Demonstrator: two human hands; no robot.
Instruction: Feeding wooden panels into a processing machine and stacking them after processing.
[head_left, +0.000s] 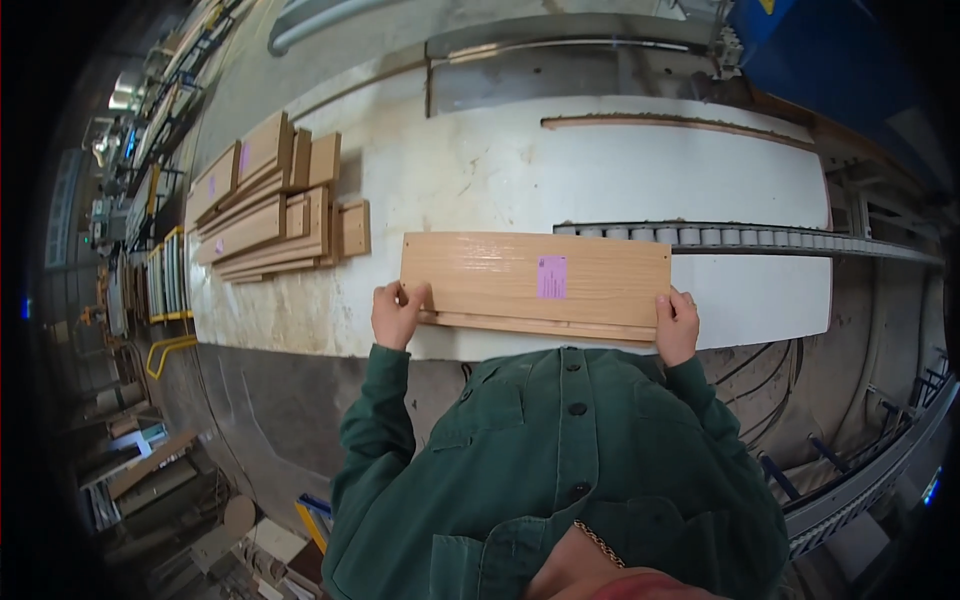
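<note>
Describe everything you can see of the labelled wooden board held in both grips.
The wooden board is long, rectangular and light brown, with visible grain. A purple label sits right of centre, light glints off its far left part, and a groove runs along its near side. It is broad face up, lengthwise across the person's front, over the white worktable. The left grip and right grip hold its ends; whether it touches the table is unclear.

Board [480,285]: smooth wood, grain showing, glossy streaks. Label [552,277]: matt paper. Stacked boards [255,225]: wood too, duller from here. Tabletop [460,180]: smooth, faint sheen. Shirt [535,430]: matt cloth. Neck chain [600,543]: shiny metal. Rollers [730,238]: metal or plastic, can't tell.
</note>
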